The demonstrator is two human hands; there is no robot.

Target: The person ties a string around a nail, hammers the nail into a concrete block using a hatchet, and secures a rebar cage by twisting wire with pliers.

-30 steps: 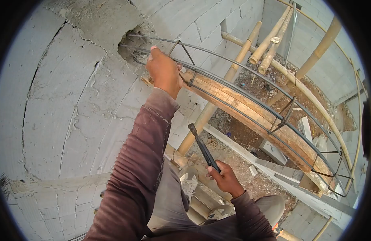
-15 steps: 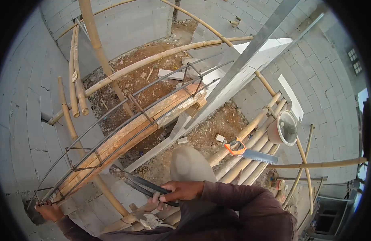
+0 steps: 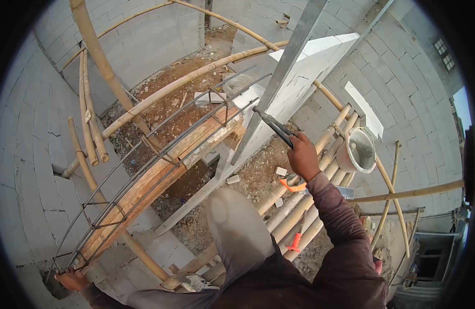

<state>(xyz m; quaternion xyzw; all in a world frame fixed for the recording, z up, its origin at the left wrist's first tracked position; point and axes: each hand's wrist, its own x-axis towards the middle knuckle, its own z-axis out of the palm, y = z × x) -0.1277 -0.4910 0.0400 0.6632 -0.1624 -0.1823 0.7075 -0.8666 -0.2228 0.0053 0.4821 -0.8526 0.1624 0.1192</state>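
Note:
A long rebar cage of thin steel bars and bent ties lies along a wooden formwork board. At its lower left end, my left hand is closed round the bars, beside a gap in the block wall. My right hand is stretched out to the right, closed on the dark handles of a pair of pincers. The head of the pincers points up and left, in front of the upright metal beam; whether it touches the beam I cannot tell. Part of the handles is hidden in my palm.
Bamboo poles form a platform at right, bearing an orange-handled saw partly behind my arm, a red-handled tool and a bucket. A metal beam slants past white blocks. Rubble covers the ground below.
My right hand has swung up and to the right with the pincers, away from my lap. The left hand stays at the cage's end. The red-handled tool has come into view.

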